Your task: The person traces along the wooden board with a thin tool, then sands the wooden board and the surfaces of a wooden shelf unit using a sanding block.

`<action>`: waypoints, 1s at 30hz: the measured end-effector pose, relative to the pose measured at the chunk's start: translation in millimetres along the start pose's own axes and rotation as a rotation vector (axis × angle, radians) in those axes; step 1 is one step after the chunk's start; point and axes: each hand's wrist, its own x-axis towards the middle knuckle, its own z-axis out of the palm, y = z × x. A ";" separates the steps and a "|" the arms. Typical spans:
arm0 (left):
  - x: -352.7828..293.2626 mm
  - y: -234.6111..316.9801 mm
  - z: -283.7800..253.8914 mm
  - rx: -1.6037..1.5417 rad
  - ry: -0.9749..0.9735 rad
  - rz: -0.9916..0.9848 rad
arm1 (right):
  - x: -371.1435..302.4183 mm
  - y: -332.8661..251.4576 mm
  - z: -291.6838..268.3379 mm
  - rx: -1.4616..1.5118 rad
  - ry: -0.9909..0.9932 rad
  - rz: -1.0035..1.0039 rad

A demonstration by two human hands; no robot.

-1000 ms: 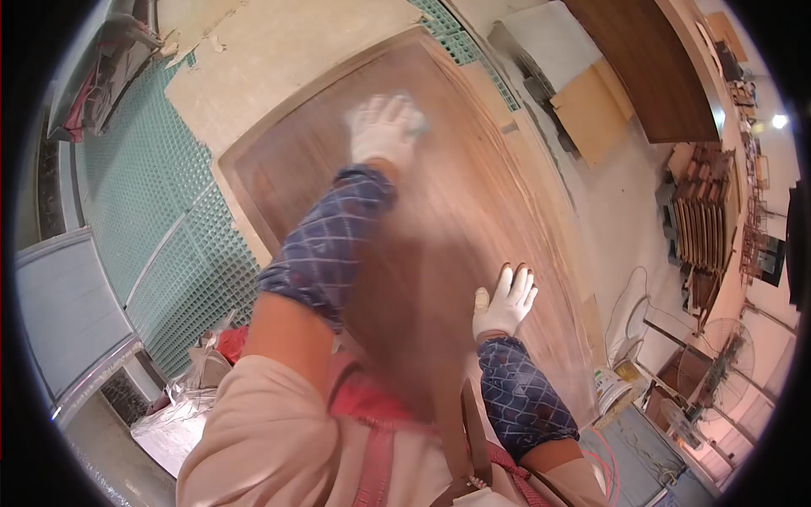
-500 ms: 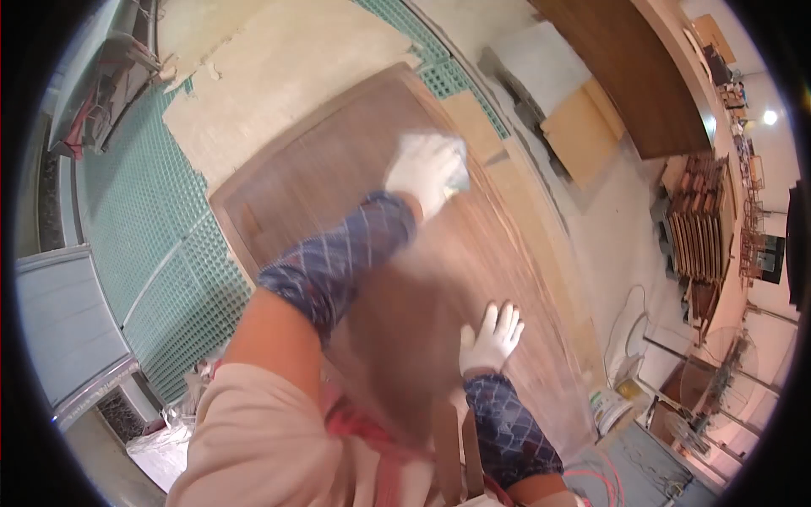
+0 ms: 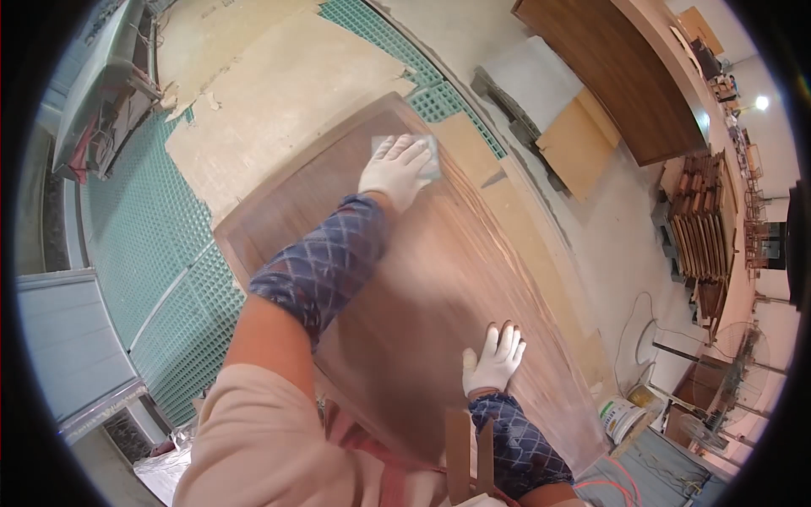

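A large brown wood-grain panel [image 3: 498,279] lies flat in front of me. My left hand [image 3: 394,174], in a white glove, presses a pale grey-green square pad [image 3: 429,160] against the panel near its far end. The fingers lie over the pad, and its corners stick out around them. My right hand [image 3: 493,360], also gloved in white, rests on the panel nearer to me. Its fingers are spread and nothing is in it. Blue checked sleeves cover both forearms.
Green grating [image 3: 148,228] and torn tan sheeting [image 3: 279,93] surround the panel's left and far sides. A white bucket [image 3: 619,417] stands by the near right corner. Farther right are a dark wood panel [image 3: 621,80], stacked boards [image 3: 697,237] and a fan [image 3: 733,380].
My left hand has shifted slightly left with the pad on the panel. The right hand stays on the panel in nearly the same place. The whole view has shifted a little.
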 end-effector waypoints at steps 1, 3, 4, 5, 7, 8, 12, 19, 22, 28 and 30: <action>4.2 -6.3 -17.0 0.099 -0.018 -0.047 | -3.1 3.9 0.0 0.002 0.001 -0.006; 16.0 -51.2 -38.3 0.245 -0.003 -0.194 | -6.3 9.5 3.0 0.011 0.034 -0.058; 20.0 -61.6 -54.7 0.242 -0.039 -0.370 | -8.0 9.2 2.4 0.011 0.027 -0.058; 22.0 -68.9 -43.3 0.235 0.040 -0.416 | -4.1 5.3 1.8 0.017 0.017 -0.075; 30.1 -30.5 -27.6 0.210 0.098 -0.413 | -2.5 2.4 2.0 -0.011 -0.009 -0.052; 41.5 20.1 -63.9 -0.028 -0.173 -0.461 | -0.2 5.1 2.8 -0.019 -0.007 -0.048; -3.3 123.5 -0.6 0.070 -0.003 -0.047 | 1.3 4.0 -1.1 -0.090 0.014 -0.042; 27.2 -56.1 -51.2 0.191 0.003 -0.332 | -0.8 -4.0 0.9 -0.005 -0.023 -0.039; 11.7 -9.8 -18.2 0.191 0.274 -0.256 | -2.7 -1.2 1.7 0.019 0.017 -0.048; -75.4 189.6 37.8 -0.148 0.383 0.216 | -4.9 2.4 2.7 -0.045 0.184 -0.088; -56.6 155.5 20.6 -0.102 0.161 0.250 | -11.0 7.7 7.3 -0.030 0.194 -0.077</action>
